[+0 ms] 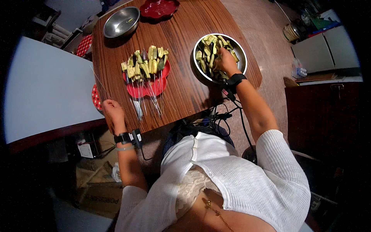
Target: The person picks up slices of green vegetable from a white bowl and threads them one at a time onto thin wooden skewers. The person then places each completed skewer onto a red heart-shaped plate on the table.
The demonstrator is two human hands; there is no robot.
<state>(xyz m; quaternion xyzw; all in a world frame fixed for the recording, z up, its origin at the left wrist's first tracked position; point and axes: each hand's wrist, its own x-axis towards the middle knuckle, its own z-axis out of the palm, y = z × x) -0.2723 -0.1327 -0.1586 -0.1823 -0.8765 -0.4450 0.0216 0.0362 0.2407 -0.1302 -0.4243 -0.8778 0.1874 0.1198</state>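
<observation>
My left hand [113, 109] is at the table's left edge with its fingers closed on a thin metal skewer [99, 79], which points up and away to the left. No food shows on that skewer. My right hand [226, 61] reaches into a steel bowl [245, 55] of cut eggplant pieces [207, 52]. Its fingertips are among the pieces, and whether they grip one is hidden. Between my hands, a red scalloped plate [134, 90] carries several skewers [155, 100] loaded with eggplant chunks [145, 62], their bare metal ends towards me.
On the wood-grain table [182, 58], a second steel bowl [121, 23] with a small scrap inside stands at the far left. Beside it lies another red scalloped plate [159, 8]. Black cables [242, 124] hang by the near right edge. A white surface [52, 87] adjoins at left.
</observation>
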